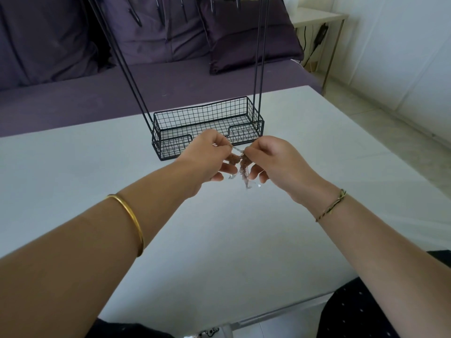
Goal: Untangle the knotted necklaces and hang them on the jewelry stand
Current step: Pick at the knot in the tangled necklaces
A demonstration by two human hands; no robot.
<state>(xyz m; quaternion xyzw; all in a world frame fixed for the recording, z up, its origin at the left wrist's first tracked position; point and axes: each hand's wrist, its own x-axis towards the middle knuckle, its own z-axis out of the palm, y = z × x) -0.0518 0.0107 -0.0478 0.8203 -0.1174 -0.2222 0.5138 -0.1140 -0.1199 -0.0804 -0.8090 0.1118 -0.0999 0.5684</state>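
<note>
A small tangle of thin necklaces [242, 167], brownish and silvery, hangs in the air between my two hands above the white table [244, 240]. My left hand [207, 157] pinches a strand on the tangle's left side. My right hand [275, 159] pinches it on the right; a short stretch of chain runs taut between the fingertips. Loose ends with clear bits dangle below. The black wire jewelry stand [207, 128] stands just behind my hands, its basket base on the table and its thin uprights rising out of the frame. Its hooks show blurred at the top.
A purple sofa [122, 69] with cushions runs behind the table's far edge. A small white side table [317, 18] with cables stands at the back right. The table's right edge drops to a tiled floor. Dark dotted clothing [361, 311] shows at the near edge.
</note>
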